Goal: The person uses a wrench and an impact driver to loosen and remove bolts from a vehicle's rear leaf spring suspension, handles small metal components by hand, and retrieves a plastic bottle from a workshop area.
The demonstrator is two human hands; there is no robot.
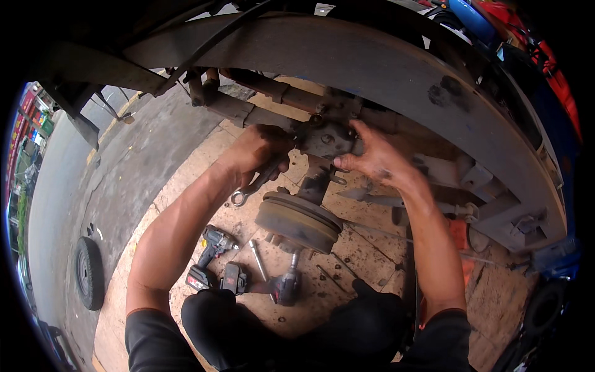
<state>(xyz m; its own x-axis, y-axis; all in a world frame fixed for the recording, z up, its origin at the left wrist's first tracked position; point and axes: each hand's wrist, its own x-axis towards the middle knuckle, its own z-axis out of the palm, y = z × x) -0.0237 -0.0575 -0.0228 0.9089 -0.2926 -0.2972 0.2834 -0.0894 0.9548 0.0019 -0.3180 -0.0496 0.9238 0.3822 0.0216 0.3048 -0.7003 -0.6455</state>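
Observation:
My left hand (260, 152) is closed round a wrench (253, 186), whose ring end points down toward me. Its knuckles rest by the left side of a dark, greasy metal plate (325, 139) on the leaf spring (248, 115). On the plate's right side, my right hand (375, 155) grips the edge, thumb low and fingers reaching up behind. What those fingertips touch is hidden. Just below the plate, a short axle (316, 183) runs down to a worn brake drum (299, 222).
A long grey chassis beam (347, 53) arches overhead. On the stained tiles between my knees lie a cordless impact wrench (214, 248), a second power tool (285, 286), a metal bar (257, 260) and several loose nuts. A wheel (90, 273) stands at the left.

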